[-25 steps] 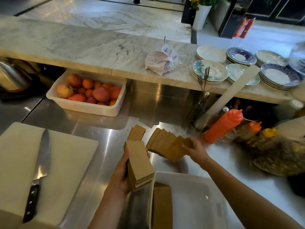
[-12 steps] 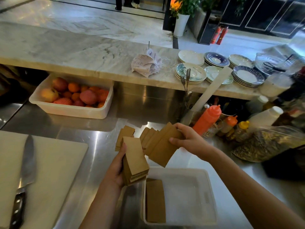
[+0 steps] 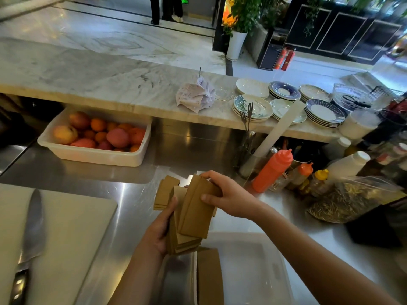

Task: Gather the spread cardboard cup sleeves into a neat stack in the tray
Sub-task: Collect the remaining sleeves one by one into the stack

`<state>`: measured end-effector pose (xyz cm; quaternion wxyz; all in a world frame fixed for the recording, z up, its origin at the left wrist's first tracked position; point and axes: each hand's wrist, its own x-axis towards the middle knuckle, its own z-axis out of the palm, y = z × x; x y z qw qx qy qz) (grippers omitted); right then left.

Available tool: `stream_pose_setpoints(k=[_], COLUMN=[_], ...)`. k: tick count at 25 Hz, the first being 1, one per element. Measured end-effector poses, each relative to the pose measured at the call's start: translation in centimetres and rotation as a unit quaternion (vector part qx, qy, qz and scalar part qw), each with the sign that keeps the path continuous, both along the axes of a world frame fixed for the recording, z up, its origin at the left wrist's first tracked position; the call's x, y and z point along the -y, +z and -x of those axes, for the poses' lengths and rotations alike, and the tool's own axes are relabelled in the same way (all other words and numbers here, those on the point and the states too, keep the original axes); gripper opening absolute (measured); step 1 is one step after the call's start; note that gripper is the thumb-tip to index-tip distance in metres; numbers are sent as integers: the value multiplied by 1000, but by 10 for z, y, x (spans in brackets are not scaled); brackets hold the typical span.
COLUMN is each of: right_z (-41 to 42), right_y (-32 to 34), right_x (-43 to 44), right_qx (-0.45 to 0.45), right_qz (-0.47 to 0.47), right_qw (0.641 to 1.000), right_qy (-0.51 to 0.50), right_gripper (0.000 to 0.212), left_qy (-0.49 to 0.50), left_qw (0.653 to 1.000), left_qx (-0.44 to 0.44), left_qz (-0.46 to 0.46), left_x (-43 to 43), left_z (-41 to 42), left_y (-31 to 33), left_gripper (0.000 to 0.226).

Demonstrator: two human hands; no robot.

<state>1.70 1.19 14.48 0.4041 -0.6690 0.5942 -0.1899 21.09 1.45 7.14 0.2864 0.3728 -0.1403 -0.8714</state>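
The cup sleeves are flat, tan, unprinted cardboard pieces, oblong with squared ends and a matte surface. They sit in four groups. A held stack (image 3: 184, 243) is raised above the steel counter (image 3: 123, 194), just over the near-left corner of the tray. A second bundle (image 3: 196, 212) lies tilted across the top of that stack. A small pile (image 3: 164, 192) rests on the counter just behind the hands. One sleeve (image 3: 209, 276) lies flat inside the tray against its left wall.

The tray (image 3: 259, 260) is a shallow, white, translucent plastic bin with rounded corners. The counter is brushed stainless steel and strongly reflective. To the left lies a pale cutting board (image 3: 66, 227) carrying a steel-bladed knife (image 3: 33, 225) with a dark handle.

The left hand (image 3: 158, 230) is curled around the left edge of the held stack, thumb on the top face, fingers hidden beneath. The right hand (image 3: 229, 194) is closed over the second bundle, thumb on the near face, fingers wrapped over the far end, pressing it onto the held stack.
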Motion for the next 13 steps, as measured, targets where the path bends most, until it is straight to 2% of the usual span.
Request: stream_pose_setpoints(k=[3, 6, 12, 13], right_z=[-9, -17, -28, -30], right_y=[-2, -5, -16, -18], right_x=[5, 7, 6, 6], right_qx=[-40, -59, -67, -65], right_qz=[26, 35, 91, 93], right_qw=[999, 998, 991, 990], right_qy=[4, -14, -68, -78], right_gripper=[47, 48, 44, 42], left_qy=[-6, -14, -1, -1], left_qw=[1000, 1000, 1000, 1000], left_qx=[14, 13, 3, 1], left_qz=[7, 12, 23, 27], left_x=[2, 4, 10, 10], left_z=[3, 7, 7, 7], left_y=[1, 6, 7, 7], left_gripper=[39, 42, 80, 92])
